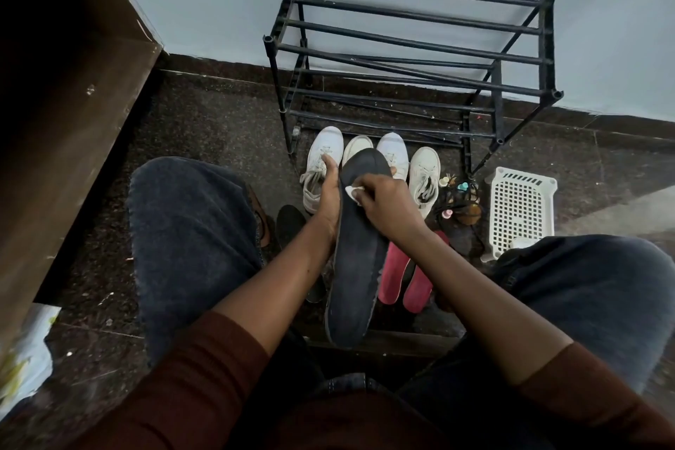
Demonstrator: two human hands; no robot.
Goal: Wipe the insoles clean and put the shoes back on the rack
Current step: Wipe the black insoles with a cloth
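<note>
Wiping is underway: the left hand (pixel 328 194) clasps the dark insole (pixel 359 248) while the right hand (pixel 383 205) pinches a white wipe (pixel 351 192) against it. Next, probably the red insoles (pixel 401 278) on the floor; the rack (pixel 412 47) holds no shoes.

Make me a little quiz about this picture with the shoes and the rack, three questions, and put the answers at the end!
1. True or false: the black rack has shoes on its bars.
2. Which hand holds the white wipe? A) left hand B) right hand C) neither
3. Fill in: the two insoles lying on the floor under the right arm are ____ in colour.

Key
1. False. The white shoes stand on the floor in front of the rack.
2. B. The left hand grips the dark insole while the right hand presses the wipe on it.
3. Pink: the pink insoles.
</note>
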